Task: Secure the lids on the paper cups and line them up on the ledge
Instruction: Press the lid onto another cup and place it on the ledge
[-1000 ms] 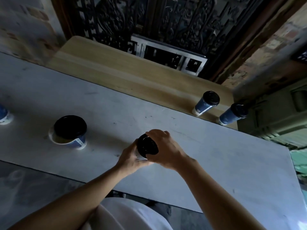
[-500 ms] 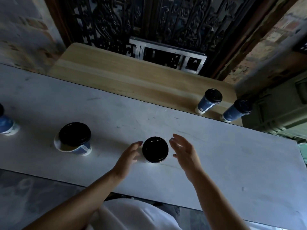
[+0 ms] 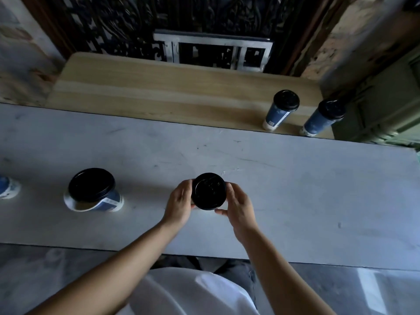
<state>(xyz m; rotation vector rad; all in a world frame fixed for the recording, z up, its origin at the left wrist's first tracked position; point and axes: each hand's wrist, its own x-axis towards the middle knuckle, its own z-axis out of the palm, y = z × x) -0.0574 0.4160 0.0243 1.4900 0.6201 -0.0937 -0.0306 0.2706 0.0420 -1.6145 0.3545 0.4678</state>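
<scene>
A paper cup with a black lid [image 3: 209, 191] stands on the grey marble counter [image 3: 295, 189], seen from above so only its lid shows. My left hand [image 3: 180, 202] wraps its left side and my right hand [image 3: 237, 206] cups its right side. Left of it stands a blue paper cup [image 3: 94, 196] with a black lid lying askew on top. Another blue cup [image 3: 6, 187] is cut off at the left edge. Two blue cups with black lids, one [image 3: 281, 109] and another [image 3: 323, 117], stand side by side at the right end of the wooden ledge [image 3: 159, 92].
Behind the ledge rises an ornate dark metal grille [image 3: 181, 23] with a silver frame. Peeling walls flank it on both sides. A green cabinet [image 3: 386, 105] stands at the right past the ledge's end. The counter's near edge runs just in front of my body.
One second ago both hands were on the lid; half a second ago they had let go and hovered apart. Now both hands have closed on the cup's sides again.
</scene>
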